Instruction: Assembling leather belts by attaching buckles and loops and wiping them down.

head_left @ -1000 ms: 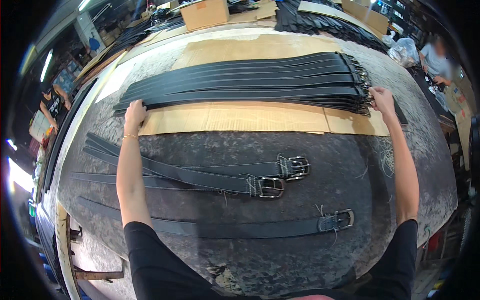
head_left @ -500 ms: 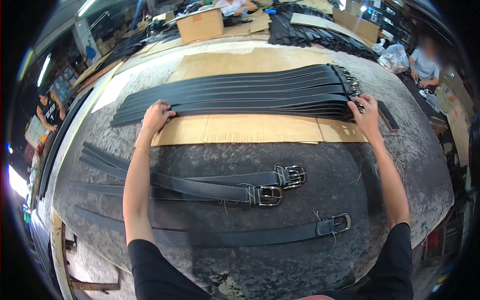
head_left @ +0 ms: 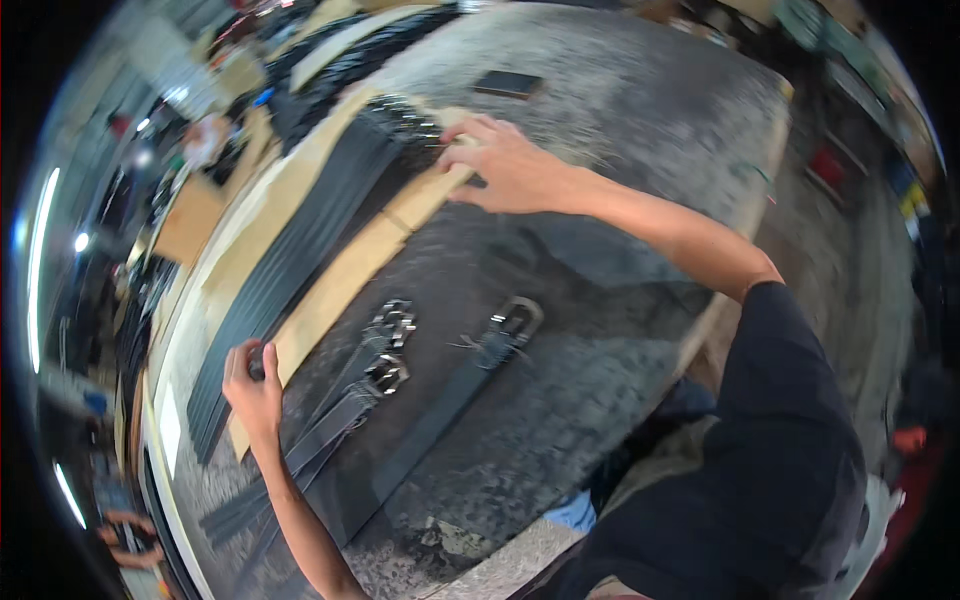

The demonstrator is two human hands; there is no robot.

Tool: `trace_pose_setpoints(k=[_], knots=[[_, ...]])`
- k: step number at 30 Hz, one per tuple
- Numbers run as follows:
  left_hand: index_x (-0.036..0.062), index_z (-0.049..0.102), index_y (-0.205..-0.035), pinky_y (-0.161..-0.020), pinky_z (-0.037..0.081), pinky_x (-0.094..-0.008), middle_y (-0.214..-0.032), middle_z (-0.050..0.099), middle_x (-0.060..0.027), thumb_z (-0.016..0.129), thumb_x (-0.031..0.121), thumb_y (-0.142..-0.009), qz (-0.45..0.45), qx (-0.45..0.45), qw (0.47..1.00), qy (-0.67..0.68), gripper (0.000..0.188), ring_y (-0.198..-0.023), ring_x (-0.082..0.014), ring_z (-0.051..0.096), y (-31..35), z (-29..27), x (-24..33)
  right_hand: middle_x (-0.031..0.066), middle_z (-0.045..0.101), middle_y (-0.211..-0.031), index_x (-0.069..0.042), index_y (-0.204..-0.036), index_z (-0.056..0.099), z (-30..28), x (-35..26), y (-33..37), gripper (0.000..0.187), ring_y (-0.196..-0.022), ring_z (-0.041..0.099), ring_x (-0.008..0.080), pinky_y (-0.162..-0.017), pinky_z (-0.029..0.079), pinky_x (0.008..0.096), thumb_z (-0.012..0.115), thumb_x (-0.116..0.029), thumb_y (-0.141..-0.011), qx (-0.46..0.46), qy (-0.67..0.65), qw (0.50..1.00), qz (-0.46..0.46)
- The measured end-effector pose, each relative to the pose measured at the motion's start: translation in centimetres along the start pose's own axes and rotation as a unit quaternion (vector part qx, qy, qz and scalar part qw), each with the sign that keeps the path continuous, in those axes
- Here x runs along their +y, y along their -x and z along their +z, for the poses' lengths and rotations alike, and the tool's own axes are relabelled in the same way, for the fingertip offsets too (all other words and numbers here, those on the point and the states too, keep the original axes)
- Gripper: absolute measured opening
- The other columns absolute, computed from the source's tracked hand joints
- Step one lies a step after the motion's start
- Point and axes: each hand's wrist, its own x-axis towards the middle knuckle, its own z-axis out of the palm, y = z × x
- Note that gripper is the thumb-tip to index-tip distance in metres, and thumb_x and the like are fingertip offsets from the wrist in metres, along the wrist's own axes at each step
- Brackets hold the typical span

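Observation:
A stack of black belts [head_left: 310,240] lies side by side on a strip of cardboard [head_left: 340,280], its metal buckles [head_left: 405,118] bunched at the far end. Just off those buckles, my right hand [head_left: 505,170] hovers with fingers spread and nothing in them. My left hand [head_left: 255,393] is beside the strap end of the stack, thumb and fingers apart; whether it touches a belt I cannot tell. Nearer to me, two or more loose belts with silver buckles [head_left: 388,372] overlap, and one single belt [head_left: 440,408] with loose threads at its buckle lies apart.
A dark flat block [head_left: 508,84] rests on the worn grey table [head_left: 620,110] beyond my right hand. At the far left are a cardboard box [head_left: 188,220] and more dark strips [head_left: 350,60]. The table's right edge drops to the floor [head_left: 840,260]. Motion blurs much of the picture.
The whole view has swung to the right, so the belts now slant across it. My right hand has come off the buckle end, and my left hand has loosened at the strap end.

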Motion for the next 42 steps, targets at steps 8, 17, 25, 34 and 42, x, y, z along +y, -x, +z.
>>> trace_pose_setpoints(k=[8,17,25,34,42], knots=[[0.0039,0.063,-0.099,-0.081,0.04,-0.0453,-0.095,0.051,-0.0154,0.063,0.011,-0.079,0.29,-0.172,0.932,0.132,0.021,-0.09,-0.0347,0.051,5.1,4.1,17.9,0.0107,0.066,-0.107,-0.002,-0.1,0.067,-19.7,3.2,10.8,0.019,-0.104,0.063,0.0263,-0.092,0.05,0.038,0.064,-0.017,-0.088,-0.079,0.019,0.989,0.127],[0.0191,0.049,-0.138,-0.113,0.018,-0.0601,-0.152,0.028,-0.0194,0.071,0.034,-0.078,0.251,-0.25,0.935,-0.028,0.066,-0.142,-0.0418,0.022,10.7,0.9,28.3,0.0134,0.072,-0.093,0.0,-0.103,0.068,-27.8,18.4,21.6,0.024,-0.091,0.069,0.0241,-0.083,0.053,0.0342,0.068,-0.013,-0.083,-0.276,0.036,0.91,0.307],[0.0099,0.051,-0.133,-0.109,0.027,-0.0584,-0.145,0.037,-0.023,0.066,0.019,-0.082,0.118,-0.206,0.966,0.103,0.054,-0.135,-0.047,0.032,17.5,1.8,34.3,0.0161,0.068,-0.09,0.003,-0.099,0.067,-26.2,19.7,24.7,0.032,-0.09,0.065,0.0287,-0.079,0.051,0.0383,0.076,-0.02,-0.078,-0.314,0.017,0.899,0.305],[0.0045,0.059,-0.123,-0.11,0.031,-0.0514,-0.144,0.039,-0.0204,0.061,0.021,-0.091,0.014,-0.103,0.995,-0.012,0.036,-0.136,-0.0398,0.035,14.5,4.9,32.7,0.0108,0.065,-0.079,0.003,-0.086,0.064,-27.8,19.2,24.5,0.017,-0.076,0.063,0.0215,-0.067,0.048,0.0357,0.071,-0.013,-0.083,-0.322,-0.003,0.897,0.304],[0.0037,0.047,-0.138,-0.112,0.027,-0.0483,-0.149,0.035,-0.0205,0.058,0.024,-0.094,-0.071,-0.097,0.992,-0.032,0.049,-0.138,-0.0393,0.032,14.4,7.5,26.5,-0.0032,0.06,-0.079,-0.005,-0.103,0.066,-32.0,19.4,32.4,0.015,-0.065,0.048,0.0032,-0.055,0.035,0.0193,0.066,-0.014,-0.091,0.005,-0.289,0.833,0.471]])
